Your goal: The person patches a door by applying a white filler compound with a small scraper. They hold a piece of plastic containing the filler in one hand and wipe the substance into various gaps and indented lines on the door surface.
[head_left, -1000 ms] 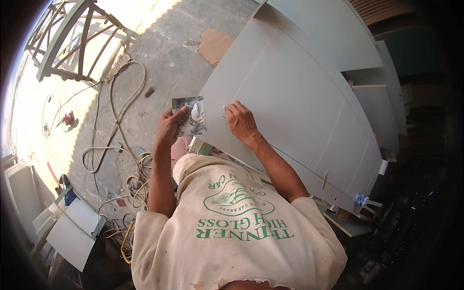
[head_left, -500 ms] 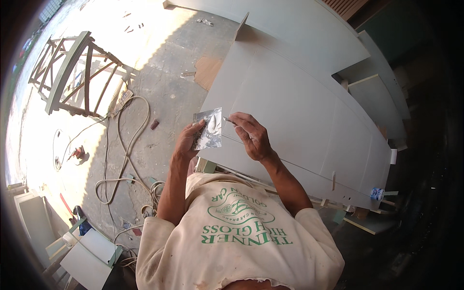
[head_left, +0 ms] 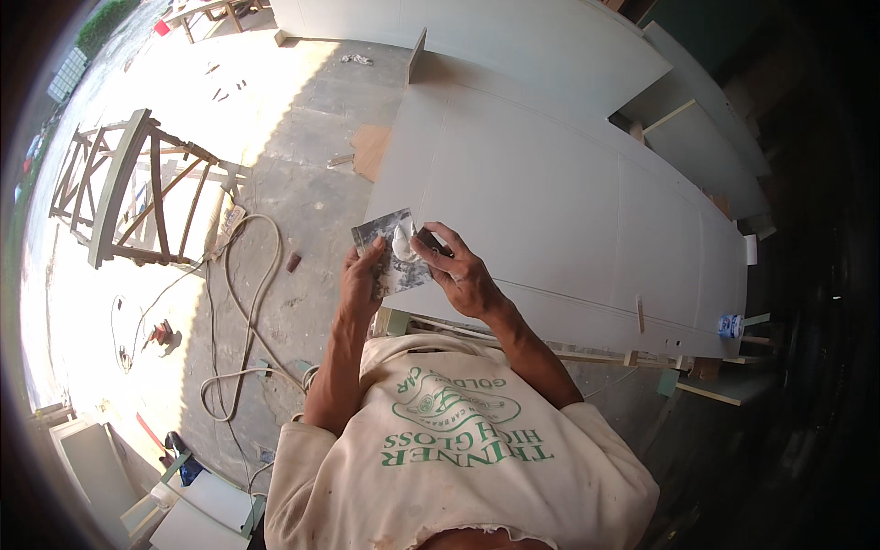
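My left hand [head_left: 360,282] grips a flat square plate [head_left: 400,279] smeared grey and dark, its thumb on top. A mound of white putty [head_left: 402,240] lies on the plate. My right hand [head_left: 471,282] pinches a small dark flat scraper [head_left: 434,241] at the edge of the putty. How far the scraper's blade reaches into the putty is hard to make out. Both hands are over the near left part of a large pale grey panel [head_left: 550,202].
A small upright board [head_left: 416,57] stands at the panel's far left edge. A white-and-blue can [head_left: 730,326] sits near its right end, beside a thin stick [head_left: 641,313]. Left on the concrete floor are a coiled hose [head_left: 246,321] and a wooden frame [head_left: 128,197].
My right hand has brought the scraper left against the putty and turned it so its dark flat face shows. The plate has tilted in my left hand. The whole view has shifted slightly.
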`<control>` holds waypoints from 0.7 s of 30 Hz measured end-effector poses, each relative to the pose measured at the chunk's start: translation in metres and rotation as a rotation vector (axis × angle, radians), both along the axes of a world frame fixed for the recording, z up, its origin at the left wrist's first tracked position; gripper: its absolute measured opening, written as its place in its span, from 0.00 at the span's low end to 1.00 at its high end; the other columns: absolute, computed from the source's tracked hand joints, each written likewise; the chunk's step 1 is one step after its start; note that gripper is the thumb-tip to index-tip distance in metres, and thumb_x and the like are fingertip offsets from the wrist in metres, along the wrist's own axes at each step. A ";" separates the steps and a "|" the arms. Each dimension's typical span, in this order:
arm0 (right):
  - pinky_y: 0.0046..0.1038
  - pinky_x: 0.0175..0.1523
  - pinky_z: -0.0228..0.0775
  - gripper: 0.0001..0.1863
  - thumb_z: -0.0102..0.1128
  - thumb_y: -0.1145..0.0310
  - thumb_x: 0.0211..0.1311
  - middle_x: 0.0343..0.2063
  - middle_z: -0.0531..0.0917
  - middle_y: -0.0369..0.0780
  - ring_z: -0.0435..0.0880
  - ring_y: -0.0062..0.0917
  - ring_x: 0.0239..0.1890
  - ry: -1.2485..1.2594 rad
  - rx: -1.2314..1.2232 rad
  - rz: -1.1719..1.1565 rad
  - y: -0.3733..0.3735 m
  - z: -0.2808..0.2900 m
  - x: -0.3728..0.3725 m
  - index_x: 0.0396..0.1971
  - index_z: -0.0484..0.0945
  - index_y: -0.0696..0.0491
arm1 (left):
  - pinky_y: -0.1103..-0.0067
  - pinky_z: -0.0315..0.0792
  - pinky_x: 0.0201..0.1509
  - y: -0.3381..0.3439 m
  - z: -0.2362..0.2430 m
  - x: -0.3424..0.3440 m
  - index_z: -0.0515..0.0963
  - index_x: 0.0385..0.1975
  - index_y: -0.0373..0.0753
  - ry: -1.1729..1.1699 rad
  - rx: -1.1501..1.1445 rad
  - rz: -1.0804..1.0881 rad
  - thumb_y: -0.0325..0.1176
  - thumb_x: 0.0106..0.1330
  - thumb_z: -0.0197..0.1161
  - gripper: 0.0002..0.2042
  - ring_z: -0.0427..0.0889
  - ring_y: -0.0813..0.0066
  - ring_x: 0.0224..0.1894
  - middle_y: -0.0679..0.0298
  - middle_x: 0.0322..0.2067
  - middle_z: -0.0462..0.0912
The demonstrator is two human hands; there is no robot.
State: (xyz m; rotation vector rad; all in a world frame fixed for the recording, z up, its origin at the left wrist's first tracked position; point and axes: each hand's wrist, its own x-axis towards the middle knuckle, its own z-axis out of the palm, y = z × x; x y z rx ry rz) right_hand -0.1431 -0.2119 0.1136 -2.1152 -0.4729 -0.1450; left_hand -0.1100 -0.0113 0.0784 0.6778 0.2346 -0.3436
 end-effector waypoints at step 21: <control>0.27 0.49 0.78 0.16 0.63 0.64 0.70 0.38 0.89 0.40 0.86 0.24 0.46 0.536 0.976 -0.439 -0.070 -0.070 -0.036 0.46 0.86 0.61 | 0.79 0.79 0.38 -0.058 -0.011 -0.031 0.81 0.44 0.35 0.032 0.273 -0.591 0.29 0.71 0.65 0.07 0.84 0.80 0.32 0.66 0.35 0.87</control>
